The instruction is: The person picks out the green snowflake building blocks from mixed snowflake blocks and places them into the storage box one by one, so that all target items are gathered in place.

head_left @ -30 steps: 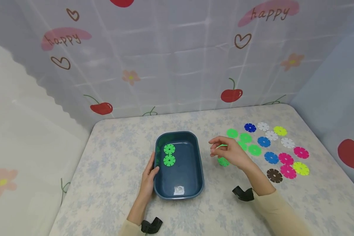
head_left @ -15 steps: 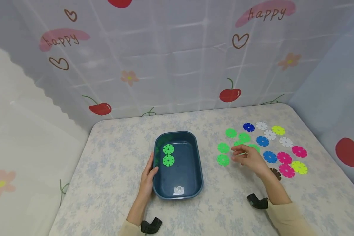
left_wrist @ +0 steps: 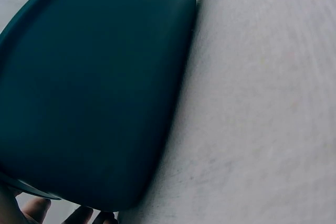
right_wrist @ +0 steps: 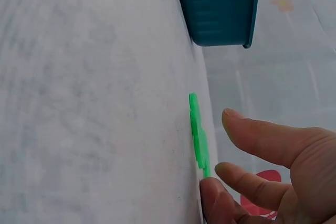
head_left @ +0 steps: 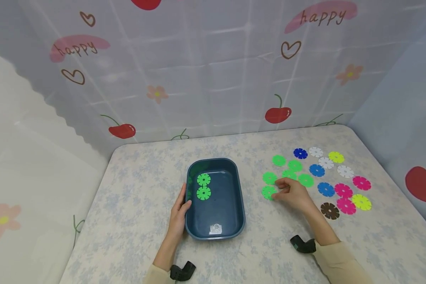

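Observation:
A dark blue rectangular tub (head_left: 221, 217) stands on the table with two green notched discs (head_left: 204, 193) inside, one behind the other. My left hand (head_left: 176, 221) grips its left side, thumb at the rim and fingers along the outer wall. In the left wrist view the tub's wall (left_wrist: 100, 87) hides most of that hand. To the right, my right hand (head_left: 295, 195) is low beside the nearest green disc (head_left: 268, 192), fingers bent. In the right wrist view thumb and fingers are apart, holding nothing; green discs (right_wrist: 197, 135) lie edge-on by the fingertips.
More green discs (head_left: 295, 165) lie just behind the right hand. Farther right are blue (head_left: 326, 189), white (head_left: 346, 171), pink (head_left: 346, 206), yellow (head_left: 362, 202) and brown discs (head_left: 329, 211). A printed curtain (head_left: 213, 79) hangs behind the table (head_left: 145, 173).
My right hand first moved right, away from the nearest green discs, then came back left and lower, its fingertips now at them. The left hand and tub have stayed put.

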{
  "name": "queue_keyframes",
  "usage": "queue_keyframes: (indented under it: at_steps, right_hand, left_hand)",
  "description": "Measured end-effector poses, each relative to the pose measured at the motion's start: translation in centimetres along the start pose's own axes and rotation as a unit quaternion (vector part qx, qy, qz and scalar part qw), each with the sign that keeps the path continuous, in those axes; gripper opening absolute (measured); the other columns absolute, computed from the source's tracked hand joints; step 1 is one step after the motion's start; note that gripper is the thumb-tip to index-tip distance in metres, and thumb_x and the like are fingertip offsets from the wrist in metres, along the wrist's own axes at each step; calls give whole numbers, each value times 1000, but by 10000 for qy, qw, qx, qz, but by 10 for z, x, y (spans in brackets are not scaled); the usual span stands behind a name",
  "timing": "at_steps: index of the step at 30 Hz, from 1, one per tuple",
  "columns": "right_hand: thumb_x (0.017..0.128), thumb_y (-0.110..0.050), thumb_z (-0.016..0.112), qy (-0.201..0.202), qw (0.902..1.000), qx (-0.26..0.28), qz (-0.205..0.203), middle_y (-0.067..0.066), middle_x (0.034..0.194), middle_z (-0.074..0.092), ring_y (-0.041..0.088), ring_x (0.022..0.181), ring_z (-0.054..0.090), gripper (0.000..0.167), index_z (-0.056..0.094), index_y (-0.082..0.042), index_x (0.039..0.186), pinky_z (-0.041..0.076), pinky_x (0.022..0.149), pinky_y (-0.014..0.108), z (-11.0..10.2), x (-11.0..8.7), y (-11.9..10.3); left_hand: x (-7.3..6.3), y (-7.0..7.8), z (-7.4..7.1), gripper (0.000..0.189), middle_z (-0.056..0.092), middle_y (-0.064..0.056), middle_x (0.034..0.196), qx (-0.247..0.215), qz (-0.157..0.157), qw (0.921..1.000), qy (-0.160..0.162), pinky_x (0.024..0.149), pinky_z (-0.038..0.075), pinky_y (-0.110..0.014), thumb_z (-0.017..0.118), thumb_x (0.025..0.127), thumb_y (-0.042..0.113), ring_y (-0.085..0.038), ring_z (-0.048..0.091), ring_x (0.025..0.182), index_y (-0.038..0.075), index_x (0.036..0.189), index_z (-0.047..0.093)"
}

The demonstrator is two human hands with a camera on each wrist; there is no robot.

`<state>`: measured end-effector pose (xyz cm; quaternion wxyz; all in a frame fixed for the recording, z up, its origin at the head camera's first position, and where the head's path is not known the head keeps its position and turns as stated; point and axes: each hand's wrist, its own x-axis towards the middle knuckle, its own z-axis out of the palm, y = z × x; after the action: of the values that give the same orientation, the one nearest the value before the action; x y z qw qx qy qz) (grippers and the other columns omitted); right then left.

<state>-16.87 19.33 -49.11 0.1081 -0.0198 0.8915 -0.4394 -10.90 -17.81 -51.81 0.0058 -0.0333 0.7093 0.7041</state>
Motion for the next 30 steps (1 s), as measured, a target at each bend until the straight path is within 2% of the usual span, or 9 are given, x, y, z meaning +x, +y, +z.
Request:
queue_keyframes:
  at_steps: [9,17,19,21,25,30]
  right_hand:
    - [82,-26,79,224,9983,-535,11,19,113,64,24,90,59,49,64,-1,122,46,71,33,7,1,2]
    - [79,-26,81,451,9950,-882,-94,15,104,62,20,77,49,48,67,-3,119,37,63,31,14,0,0]
    - [78,-25,81,494,9941,-955,-141,14,101,60,20,75,47,47,67,-4,118,36,62,31,16,0,-1]
    - [78,-24,82,535,9930,-1038,-197,13,99,59,19,74,47,46,68,-4,117,35,61,30,17,0,-2]
    - [77,-22,81,580,9918,-1108,-246,13,97,57,20,74,46,45,68,-3,116,34,61,30,19,0,-3]
    - [77,-21,81,605,9918,-1107,-187,13,100,59,20,76,49,44,65,-3,114,36,61,30,19,0,-3]
  left_hand:
    - [1,0,-1,57,15,5,164,15,-26,10000,-17,122,9,-45,42,104,15,-17,8,152,24,157,23]
    - [0,-1,0,57,16,5,164,42,-28,10000,-12,122,9,-44,42,104,14,-17,8,152,24,157,24]
    - [-1,-1,0,57,16,5,164,71,-25,10000,-28,122,11,-39,42,104,15,-16,8,152,24,157,23]
    - [-1,-1,-1,57,15,5,164,97,-23,9999,-47,121,14,-27,42,104,16,-16,8,152,24,157,22]
    - [-1,0,-1,58,14,4,165,90,23,9999,-90,108,19,-5,42,104,16,-17,7,153,21,158,21]
    - [-1,0,0,58,14,3,165,50,57,9999,-85,103,21,-1,42,104,15,-18,7,153,20,158,20]
